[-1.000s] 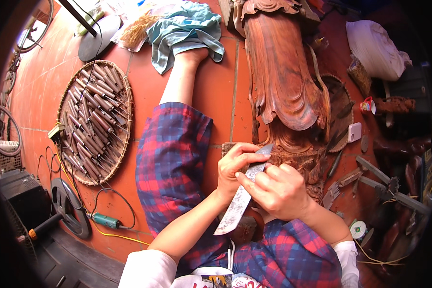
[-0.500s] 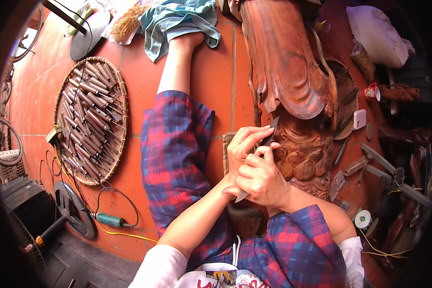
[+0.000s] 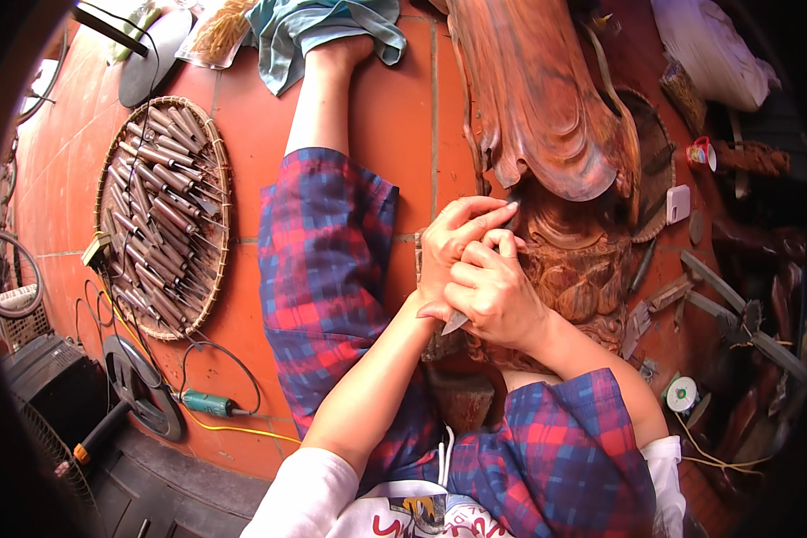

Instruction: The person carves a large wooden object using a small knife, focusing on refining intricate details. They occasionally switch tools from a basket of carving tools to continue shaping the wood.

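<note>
Both my hands are closed around a flat, pointed metal blade [image 3: 455, 321], whose bright tip shows below my right fingers. Most of the blade is hidden by the hands. My left hand [image 3: 450, 244] grips its far part, with the forefinger stretched toward the carving. Close against it, my right hand [image 3: 493, 296] is wrapped round the near part. Just beyond and to the right lies a reddish-brown wood carving [image 3: 547, 108], with smooth flowing folds and a base [image 3: 572, 282] of carved petals. The fingertips are beside the join between folds and base.
On the left, a round woven tray [image 3: 225, 206] holds many wooden-handled carving tools [image 3: 161, 215]. A green power tool [image 3: 208, 403] with a cord lies nearer. At right are a red cup [image 3: 701, 153], a pale flat box [image 3: 678, 204], wood strips [image 3: 713, 278] and a white spool [image 3: 681, 394].
My hands have shifted slightly up, and the blade is turned so less of it shows. The whole view has moved a little; both hands keep their grip.
</note>
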`<act>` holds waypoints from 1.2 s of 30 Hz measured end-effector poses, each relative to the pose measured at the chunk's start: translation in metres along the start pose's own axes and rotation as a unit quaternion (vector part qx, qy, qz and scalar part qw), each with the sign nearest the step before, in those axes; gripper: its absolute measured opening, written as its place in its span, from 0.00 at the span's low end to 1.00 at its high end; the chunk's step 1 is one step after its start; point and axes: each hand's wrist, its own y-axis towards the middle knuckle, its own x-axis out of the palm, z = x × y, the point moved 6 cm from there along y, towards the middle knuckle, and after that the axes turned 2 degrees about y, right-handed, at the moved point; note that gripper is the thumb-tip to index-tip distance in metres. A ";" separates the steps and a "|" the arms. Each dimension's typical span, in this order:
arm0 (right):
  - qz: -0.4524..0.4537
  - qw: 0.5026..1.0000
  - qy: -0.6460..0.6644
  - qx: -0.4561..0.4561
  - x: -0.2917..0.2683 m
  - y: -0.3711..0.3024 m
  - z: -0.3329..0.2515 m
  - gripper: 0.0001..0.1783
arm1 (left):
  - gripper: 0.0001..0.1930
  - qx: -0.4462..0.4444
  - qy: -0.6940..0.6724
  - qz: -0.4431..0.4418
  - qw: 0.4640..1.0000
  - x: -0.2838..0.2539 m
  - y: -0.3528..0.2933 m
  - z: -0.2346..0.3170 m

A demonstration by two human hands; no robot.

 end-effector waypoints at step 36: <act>-0.129 0.982 -0.074 0.119 0.018 0.017 0.004 0.12 | 0.23 0.006 0.055 0.001 0.998 0.017 -0.011 0.004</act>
